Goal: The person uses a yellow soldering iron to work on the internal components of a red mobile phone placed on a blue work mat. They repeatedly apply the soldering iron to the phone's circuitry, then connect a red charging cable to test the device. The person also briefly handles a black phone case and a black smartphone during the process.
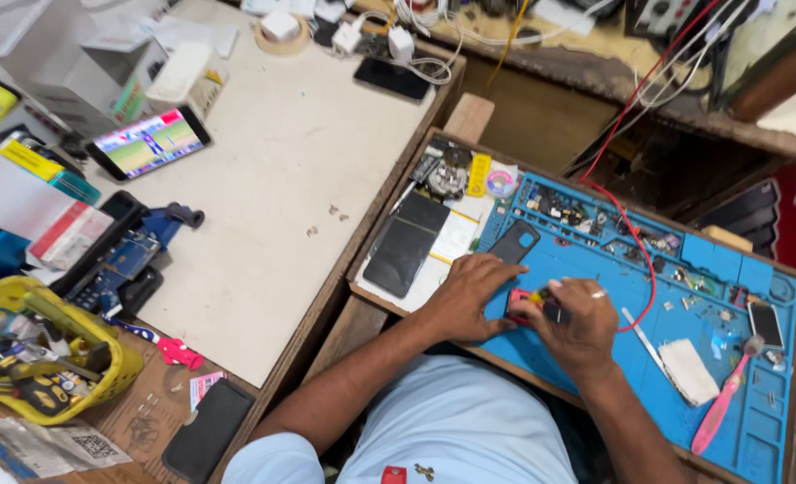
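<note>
My left hand (466, 296) rests palm-down on the blue work mat (595, 269), pinning a small red-edged part (516, 303) at its fingertips. My right hand (575, 324) is closed around a small tool with a yellow and red handle (539, 296), its tip against that part. A ring shows on one right finger. What lies under my hands is mostly hidden.
A dark phone back (514, 240) and a black panel (407, 244) lie just beyond my left hand. Tweezers (641, 339), a white cloth (690, 371) and a pink brush (720, 403) lie to the right. A red wire (635, 242) loops over the mat. A lit phone (150, 142) and a yellow basket (48, 354) sit on the left table.
</note>
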